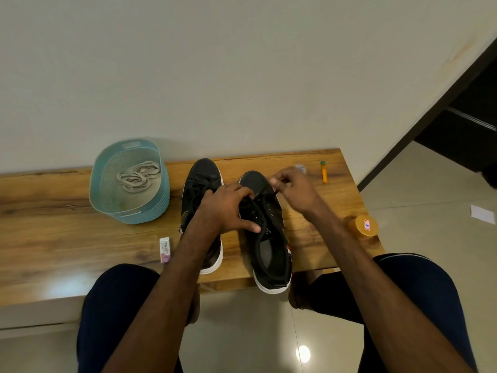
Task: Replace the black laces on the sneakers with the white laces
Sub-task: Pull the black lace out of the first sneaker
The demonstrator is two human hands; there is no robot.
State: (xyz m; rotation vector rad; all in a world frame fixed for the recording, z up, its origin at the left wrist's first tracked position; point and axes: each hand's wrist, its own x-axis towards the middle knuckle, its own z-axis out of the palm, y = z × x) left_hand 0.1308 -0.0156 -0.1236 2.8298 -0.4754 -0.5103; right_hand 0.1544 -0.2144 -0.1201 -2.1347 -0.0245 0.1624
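On a glossy wooden desk (53, 211) with bold brown grain, two black low-top shoes side by side, toes toward the wall, matte fabric uppers over thick white rubber soles. Just beside the left sneaker (203, 173), an oval pale-blue plastic basket (150, 214) with a dimpled, woven-look wall and a slot handle cut into its rim. Inside it, the white laces (138, 176), flat and loosely coiled in loops on the basket floor, well apart from both hands. Next over, the right sneaker (271, 254), heel jutting past the near desk edge, grey insole visible in the opening. Holding that shoe, the left hand (228, 208): fingers curled together over the eyelet rows at mid-shoe, thumb stretched back along the tongue. Pinching the black lace (265, 189) above the toe end, the right hand (293, 192): thumb and forefinger closed on the strand, remaining fingers bent, with the lace running in a slanted line from the eyelets up to the pinch. Near the front desk edge, left of the left sneaker, a small rectangular white eraser box (164, 249) printed "camlin". Off to the right, close to the desk's corner, a round yellow-orange jar (363, 226) with a red-and-blue sticker on top; farther back, a slim yellow tube (324, 172) with a green cap, lying flat. Below, dark-trousered knees (121, 292) and shiny pale floor tiles (430, 184).
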